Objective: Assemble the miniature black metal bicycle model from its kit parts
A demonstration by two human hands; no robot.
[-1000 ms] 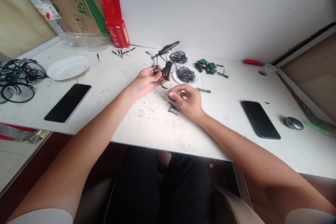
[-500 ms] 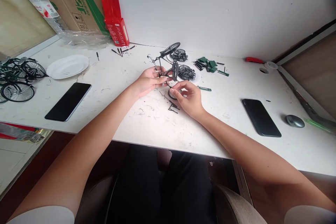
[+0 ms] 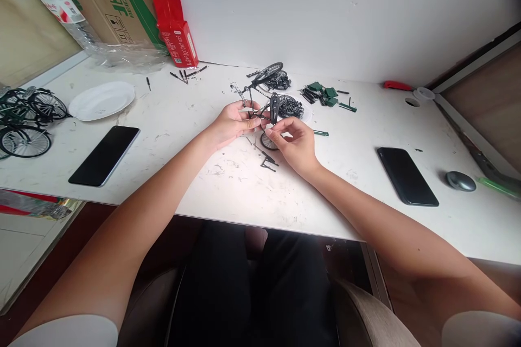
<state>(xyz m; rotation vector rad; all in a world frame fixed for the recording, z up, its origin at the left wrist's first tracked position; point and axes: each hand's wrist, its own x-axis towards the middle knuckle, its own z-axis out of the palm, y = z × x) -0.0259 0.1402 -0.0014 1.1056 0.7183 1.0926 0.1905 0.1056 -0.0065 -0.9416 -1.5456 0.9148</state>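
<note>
Held in the left hand [image 3: 236,126] over the middle of the long white bench [image 3: 220,190]: a thin black toy bike [image 3: 274,109], tipped, with one wheel toward the back edge. Closed around its bars with thumb and fingers. By the low part of the bike, the right hand [image 3: 296,145], with thumb and first finger bent and nearly together; too small to tell if pinching anything. Just beside those fingertips, a small round wheel with thin spokes [image 3: 267,143]. Closer to the front edge, some loose black sticks [image 3: 268,162]. Toward the back edge, a white paper plate [image 3: 308,115] with a pile of black wheels [image 3: 290,107]; to its right, a heap of flat dark green bits [image 3: 325,95]. Toward the left end, a bunch of black toy bikes [image 3: 30,142] and a flat black phone [image 3: 105,155].
</note>
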